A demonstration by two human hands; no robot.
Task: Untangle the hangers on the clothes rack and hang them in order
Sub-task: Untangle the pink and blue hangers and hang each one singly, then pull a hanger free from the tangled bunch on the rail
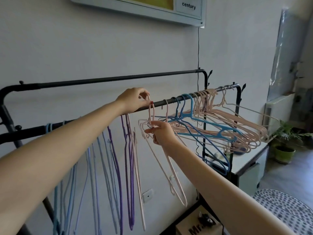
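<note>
A black clothes rack has a front rail (171,100) running from lower left to upper right. My left hand (133,100) rests on the rail and pinches the hook of a pale pink hanger (171,168). My right hand (161,133) grips the same hanger at its neck, below the rail. Left of my hands, purple hangers (129,167) and light blue hangers (69,192) hang straight down in a row. To the right, a tangled bunch of pink hangers (237,122) and blue hangers (211,131) sticks out sideways from the rail.
A higher back rail (118,78) runs behind. A black cable (198,48) drops down the wall from a framed panel (152,7). A white cabinet (249,160) and potted plant (284,150) stand at right. A cardboard box (199,226) sits on the rack's base.
</note>
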